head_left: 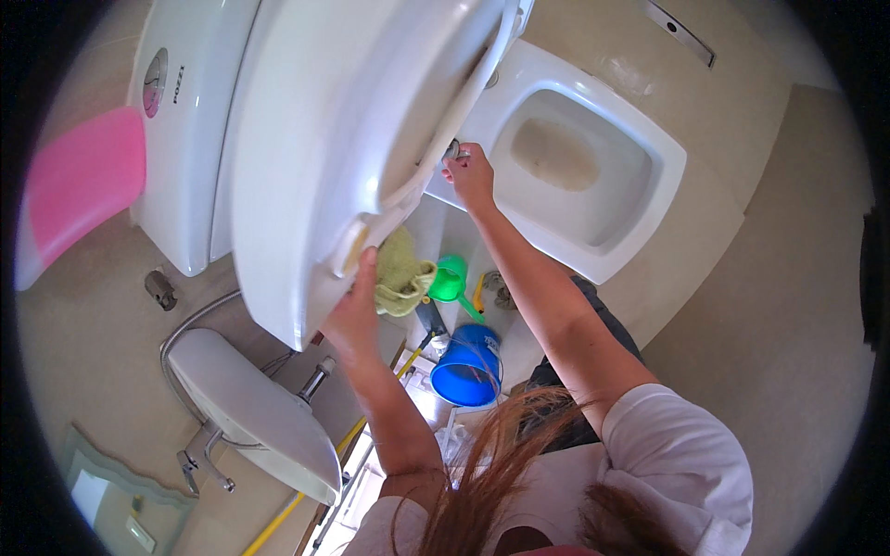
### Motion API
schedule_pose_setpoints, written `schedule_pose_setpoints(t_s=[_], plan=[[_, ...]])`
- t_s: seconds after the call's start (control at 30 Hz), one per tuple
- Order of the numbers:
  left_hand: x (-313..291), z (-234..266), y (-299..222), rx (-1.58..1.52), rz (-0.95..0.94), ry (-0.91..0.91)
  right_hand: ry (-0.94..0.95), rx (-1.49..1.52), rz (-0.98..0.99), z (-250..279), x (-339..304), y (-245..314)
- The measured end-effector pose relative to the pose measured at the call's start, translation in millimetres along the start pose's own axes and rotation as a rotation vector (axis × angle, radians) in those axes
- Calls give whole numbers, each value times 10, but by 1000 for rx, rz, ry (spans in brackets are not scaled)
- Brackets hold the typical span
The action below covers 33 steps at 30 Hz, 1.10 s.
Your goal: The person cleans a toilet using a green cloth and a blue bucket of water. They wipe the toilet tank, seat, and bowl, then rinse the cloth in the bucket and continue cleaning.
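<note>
A white toilet seat and lid stand raised against the cistern. My left hand grips the near edge, its thumb beside a cream bumper and its other fingers hidden behind. My right hand is closed in a pinch on a small grey fitting, low on the raised seat where it meets the back of the toilet bowl. Exactly what kind of fitting it is, I cannot make out. Brownish discoloration shows in the bottom of the bowl.
The white cistern carries a flush button and a pink plastic piece. A green cloth, a green dipper and a blue bucket are below. A washbasin with a tap stands lower left, near a yellow pole.
</note>
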<state>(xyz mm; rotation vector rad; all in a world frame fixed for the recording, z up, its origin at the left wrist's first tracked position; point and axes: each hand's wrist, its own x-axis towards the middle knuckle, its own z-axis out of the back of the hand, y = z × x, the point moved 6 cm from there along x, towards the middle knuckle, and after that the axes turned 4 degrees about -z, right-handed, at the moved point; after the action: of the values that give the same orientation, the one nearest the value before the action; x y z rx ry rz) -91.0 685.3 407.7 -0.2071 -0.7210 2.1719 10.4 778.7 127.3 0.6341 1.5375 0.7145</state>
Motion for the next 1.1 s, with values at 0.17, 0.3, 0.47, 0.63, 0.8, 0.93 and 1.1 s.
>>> schedule_pose_setpoints(t_s=[0.17, 0.3, 0.47, 0.63, 0.8, 0.93, 1.1], plan=[[-452, -195, 202, -249, 36, 56, 275, 701, -174, 0, 6, -95], [-684, -293, -89, -221, -47, -17, 506, 1052, -186, 333, -502, 463], [-1036, -564, -329, -224, -169, 4, 690, 1165, -14, 1091, -1265, 1461], [-1389, -813, -419, -208, -182, 38, 520, 884, 22, 1967, -1853, 1972], [-1782, -1194, -540, -247, -208, 322, 62, 158, -180, 2970, -1796, 1538], [-2018, -1555, -499, -257, -250, 519, 0, 57, -247, 3283, -1421, 1041], [-2262, -2083, 111, -524, 300, 637, -202, 100, -224, 3265, -1118, 687]])
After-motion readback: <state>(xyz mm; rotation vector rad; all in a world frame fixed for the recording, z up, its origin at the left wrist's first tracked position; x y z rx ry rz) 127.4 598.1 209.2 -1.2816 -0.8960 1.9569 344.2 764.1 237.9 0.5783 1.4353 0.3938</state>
